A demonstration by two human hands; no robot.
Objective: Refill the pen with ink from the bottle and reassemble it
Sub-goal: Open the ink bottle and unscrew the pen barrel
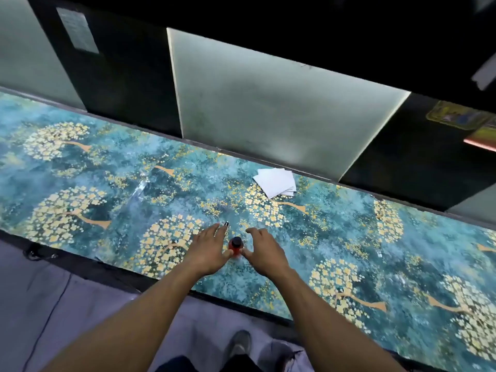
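Two hands at the bottle (pixel 236 247) near the tabletop's (pixel 349 253) front edge: left hand (pixel 208 249) and right hand (pixel 264 252) both spread, thumbs close against its sides, nothing pinched yet. Best to steady the red body with one, twist the black cap with the other, keeping it upright. Just beyond the left fingertips, probably the pen (pixel 226 226). Farther, papers (pixel 276 182) by the back edge, handy for drips

Office-like cubicle: partition panels (pixel 268 108) behind patterned desk (pixel 107 183).

Bare forearms, dark trousers, grey shoe (pixel 240 342).
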